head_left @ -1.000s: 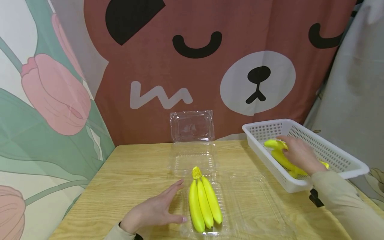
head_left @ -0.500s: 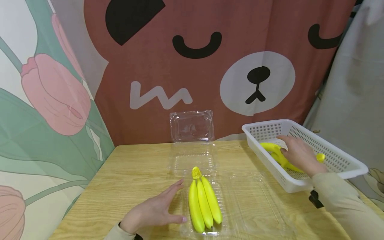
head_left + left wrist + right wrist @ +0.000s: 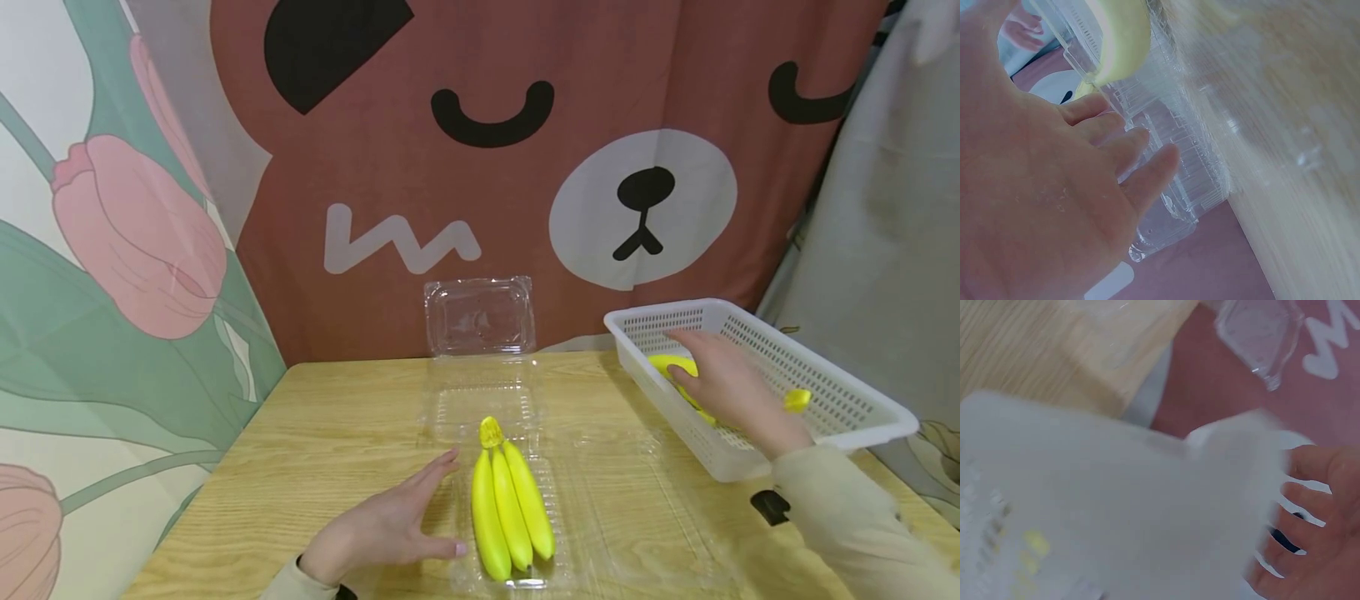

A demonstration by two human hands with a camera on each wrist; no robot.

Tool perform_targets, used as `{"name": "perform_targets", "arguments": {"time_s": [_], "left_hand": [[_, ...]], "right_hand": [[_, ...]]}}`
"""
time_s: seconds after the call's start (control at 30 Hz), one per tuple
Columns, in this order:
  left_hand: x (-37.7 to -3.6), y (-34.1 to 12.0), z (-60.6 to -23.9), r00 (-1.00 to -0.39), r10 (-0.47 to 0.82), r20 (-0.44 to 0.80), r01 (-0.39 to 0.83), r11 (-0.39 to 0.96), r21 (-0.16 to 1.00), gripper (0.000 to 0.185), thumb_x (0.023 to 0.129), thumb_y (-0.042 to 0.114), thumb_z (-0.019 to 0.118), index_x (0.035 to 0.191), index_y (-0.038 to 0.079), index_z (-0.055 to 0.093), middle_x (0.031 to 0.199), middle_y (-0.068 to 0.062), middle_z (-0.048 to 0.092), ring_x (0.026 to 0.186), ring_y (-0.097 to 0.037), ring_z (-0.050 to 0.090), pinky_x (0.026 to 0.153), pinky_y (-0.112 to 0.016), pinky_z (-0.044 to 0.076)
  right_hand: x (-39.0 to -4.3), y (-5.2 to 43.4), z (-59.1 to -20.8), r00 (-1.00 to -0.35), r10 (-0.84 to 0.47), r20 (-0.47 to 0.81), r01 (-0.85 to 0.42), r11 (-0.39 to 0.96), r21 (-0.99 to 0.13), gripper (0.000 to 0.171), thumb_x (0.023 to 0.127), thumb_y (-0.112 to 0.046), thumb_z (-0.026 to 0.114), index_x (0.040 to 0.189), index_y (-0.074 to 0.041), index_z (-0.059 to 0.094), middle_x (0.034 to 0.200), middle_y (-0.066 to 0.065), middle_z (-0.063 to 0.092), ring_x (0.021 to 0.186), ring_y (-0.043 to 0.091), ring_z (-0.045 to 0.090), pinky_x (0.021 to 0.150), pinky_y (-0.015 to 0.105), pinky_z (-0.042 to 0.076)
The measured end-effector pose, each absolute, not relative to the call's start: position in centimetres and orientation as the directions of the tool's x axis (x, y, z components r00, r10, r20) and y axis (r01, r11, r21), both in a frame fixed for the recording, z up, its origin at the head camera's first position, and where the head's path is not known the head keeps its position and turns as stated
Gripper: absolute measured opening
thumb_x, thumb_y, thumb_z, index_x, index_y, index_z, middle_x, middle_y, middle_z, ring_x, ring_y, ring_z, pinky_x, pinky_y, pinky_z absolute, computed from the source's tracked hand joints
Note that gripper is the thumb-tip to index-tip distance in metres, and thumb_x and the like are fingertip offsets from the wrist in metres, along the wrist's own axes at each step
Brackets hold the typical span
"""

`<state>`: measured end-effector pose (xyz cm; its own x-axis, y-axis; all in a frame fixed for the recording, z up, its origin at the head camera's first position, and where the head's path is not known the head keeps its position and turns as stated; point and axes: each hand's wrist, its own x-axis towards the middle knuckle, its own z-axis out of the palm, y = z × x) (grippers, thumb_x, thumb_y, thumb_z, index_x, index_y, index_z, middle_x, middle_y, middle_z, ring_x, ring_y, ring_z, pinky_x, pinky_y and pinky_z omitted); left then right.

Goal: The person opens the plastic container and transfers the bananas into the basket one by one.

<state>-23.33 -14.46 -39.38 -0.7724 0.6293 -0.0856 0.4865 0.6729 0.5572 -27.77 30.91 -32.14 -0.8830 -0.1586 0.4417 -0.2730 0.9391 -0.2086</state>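
Beside the one white basket [image 3: 825,392], three bananas [image 3: 512,508] lie in one clear tray [image 3: 558,533] on the counter [image 3: 330,450], left hand [image 3: 382,529] flat and relaxed alongside, right hand [image 3: 731,387] gripping another banana [image 3: 671,367] inside the basket.

Cam setup: 1 head view, 2 wrist views.
Head cam looks fwd/down over the light wooden desk [image 3: 315,433]; wrist cams sit very close, blurred; all share the clear plastic clamshell tray [image 3: 480,321].
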Motion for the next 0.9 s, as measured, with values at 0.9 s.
{"name": "perform_targets", "arguments": {"time_s": [0.9], "left_hand": [[-23.3, -14.5, -39.5, -0.77, 0.634, -0.067, 0.507, 0.673, 0.538, 0.104, 0.082, 0.067, 0.066, 0.159, 0.024, 0.012, 0.163, 0.002, 0.017, 0.139, -0.028, 0.036, 0.105, -0.051, 0.039]], "right_hand": [[-23.9, 20.4, -33.1, -0.791, -0.351, 0.502, -0.546, 0.775, -0.318, 0.055, 0.09, -0.024, 0.074, 0.139, -0.011, 0.055, 0.14, 0.009, 0.054, 0.13, 0.032, 0.046, 0.107, 0.054, 0.036]]}}
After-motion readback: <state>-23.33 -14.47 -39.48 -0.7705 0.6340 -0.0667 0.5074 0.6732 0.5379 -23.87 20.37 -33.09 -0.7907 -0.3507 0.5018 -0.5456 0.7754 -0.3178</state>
